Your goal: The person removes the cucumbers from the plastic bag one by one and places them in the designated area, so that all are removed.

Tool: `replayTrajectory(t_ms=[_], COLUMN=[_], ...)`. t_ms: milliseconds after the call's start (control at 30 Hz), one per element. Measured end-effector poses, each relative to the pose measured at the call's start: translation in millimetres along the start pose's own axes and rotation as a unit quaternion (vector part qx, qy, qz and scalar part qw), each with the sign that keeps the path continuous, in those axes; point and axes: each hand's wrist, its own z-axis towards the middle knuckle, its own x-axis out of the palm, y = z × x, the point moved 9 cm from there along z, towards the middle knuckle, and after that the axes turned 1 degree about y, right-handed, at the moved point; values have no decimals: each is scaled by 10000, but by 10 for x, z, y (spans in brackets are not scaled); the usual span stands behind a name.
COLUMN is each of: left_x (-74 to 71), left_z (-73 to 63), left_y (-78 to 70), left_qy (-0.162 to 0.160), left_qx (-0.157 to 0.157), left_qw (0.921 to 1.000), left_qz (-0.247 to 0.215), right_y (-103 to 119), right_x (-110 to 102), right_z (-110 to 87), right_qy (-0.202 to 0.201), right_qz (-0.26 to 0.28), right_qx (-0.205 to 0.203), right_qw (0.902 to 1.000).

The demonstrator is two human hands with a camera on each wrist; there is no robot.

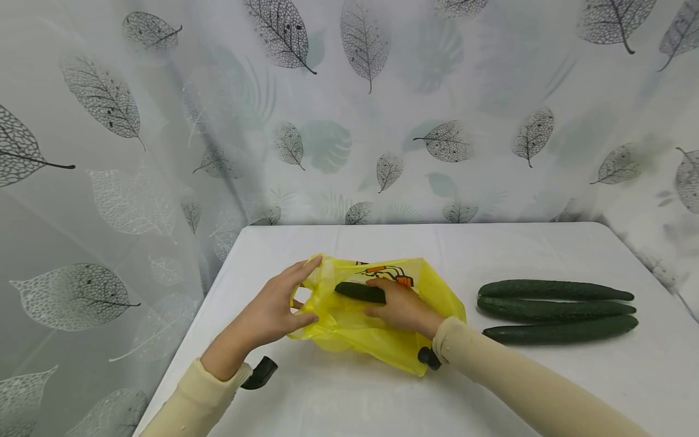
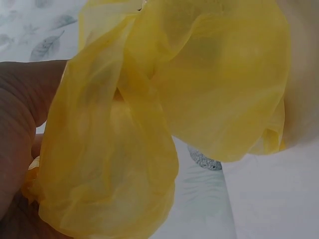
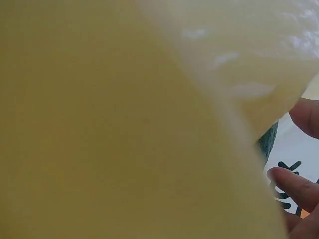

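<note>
A yellow plastic bag with orange and black print lies on the white table, its mouth toward the left. My left hand grips the mouth, thumb and fingers spread along the edge; bunched plastic sits against that hand in the left wrist view. Within the mouth one end of a dark green cucumber shows. My right hand reaches over it from the right, thumb and fingers on either side. In the right wrist view its fingers stand apart close to the cucumber, which yellow film partly hides.
Three cucumbers lie side by side at the right of the white table. A leaf-patterned curtain hangs behind the table and along its left side. Small black wrist devices show by both sleeves.
</note>
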Motion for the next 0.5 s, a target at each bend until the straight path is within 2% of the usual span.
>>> replayTrajectory(t_ms=[233,500], left_x=[16,30], left_z=[9,15], left_y=[-7,0], left_qy=[19,44], left_qx=[102,105], left_qw=[9999,9999], left_qz=[1,-23], right_y=[17,-2], right_x=[28,65], right_z=[44,144], right_qy=[125,93], right_qz=[-170,-483], right_qx=[-22,13], right_qw=[9998,9988])
